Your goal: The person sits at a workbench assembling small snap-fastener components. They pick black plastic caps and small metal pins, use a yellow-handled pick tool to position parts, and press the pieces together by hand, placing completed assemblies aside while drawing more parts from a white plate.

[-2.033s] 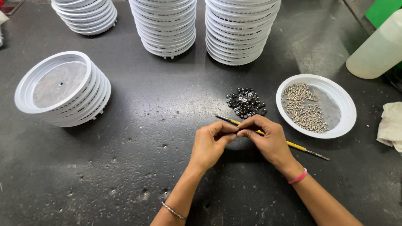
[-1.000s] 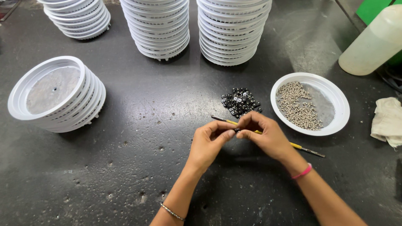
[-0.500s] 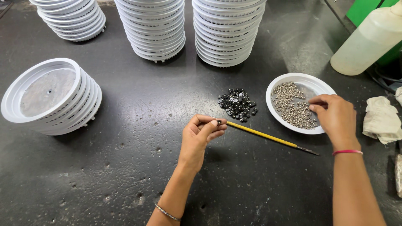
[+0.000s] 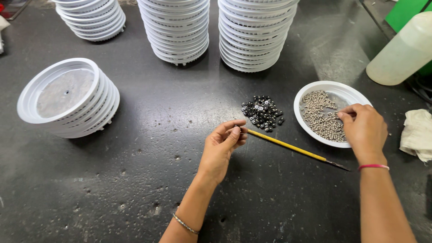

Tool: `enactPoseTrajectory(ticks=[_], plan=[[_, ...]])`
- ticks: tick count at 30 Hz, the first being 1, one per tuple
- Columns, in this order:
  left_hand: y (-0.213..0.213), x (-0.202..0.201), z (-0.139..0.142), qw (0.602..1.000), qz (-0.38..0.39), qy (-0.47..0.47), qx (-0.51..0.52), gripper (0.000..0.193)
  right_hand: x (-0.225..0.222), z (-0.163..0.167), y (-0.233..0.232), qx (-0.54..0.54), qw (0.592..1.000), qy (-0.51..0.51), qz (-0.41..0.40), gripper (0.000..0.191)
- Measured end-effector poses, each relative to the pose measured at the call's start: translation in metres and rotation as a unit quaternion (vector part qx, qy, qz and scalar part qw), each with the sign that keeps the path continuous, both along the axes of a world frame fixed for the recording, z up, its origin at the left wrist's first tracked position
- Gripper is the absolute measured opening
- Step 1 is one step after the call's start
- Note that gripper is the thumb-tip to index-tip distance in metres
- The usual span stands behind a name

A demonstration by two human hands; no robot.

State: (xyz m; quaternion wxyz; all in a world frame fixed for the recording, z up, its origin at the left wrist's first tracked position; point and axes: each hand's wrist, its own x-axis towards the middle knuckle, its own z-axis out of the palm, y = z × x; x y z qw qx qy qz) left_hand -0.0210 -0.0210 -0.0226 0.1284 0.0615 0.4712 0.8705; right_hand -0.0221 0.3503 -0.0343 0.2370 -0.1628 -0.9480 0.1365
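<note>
The left hand (image 4: 222, 146) pinched one end of a thin yellow stick (image 4: 292, 147) lying on the dark table (image 4: 135, 180) beside a pile of black beads (image 4: 262, 112), while the right hand (image 4: 363, 130), fingers curled, picked among small silvery pieces in a white dish (image 4: 310, 92) near a pale translucent bottle (image 4: 402, 51)

The left hand (image 4: 221, 146) is held low over the surface, thumb and forefinger pinched together, forearm angled up from below. The right hand (image 4: 365, 130) is stretched forward, palm down, fingertips curled and pinched.
</note>
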Motion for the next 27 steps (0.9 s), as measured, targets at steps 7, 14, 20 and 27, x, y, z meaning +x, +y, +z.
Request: enactPoseTrajectory(ticks=[7, 14, 20, 27], plan=[[-0.002, -0.003, -0.003, 0.997, -0.003, -0.048, 0.054, 0.026, -0.004, 0.003, -0.010, -0.065, 0.993, 0.083, 0.046, 0.012], [-0.001, -0.005, -0.011, 0.998, 0.013, -0.046, 0.032, 0.023, 0.000, 0.033, -0.087, -0.291, 0.931, 0.112, 0.189, 0.013], [0.002, -0.004, -0.018, 0.999, 0.027, -0.014, -0.021, 0.017, 0.016, 0.037, -0.149, -0.408, 0.871, 0.020, 0.272, 0.012], [0.003, -0.003, -0.023, 0.998, 0.035, 0.024, -0.049, 0.012, 0.023, 0.032, -0.173, -0.370, 0.871, 0.006, 0.323, 0.012]])
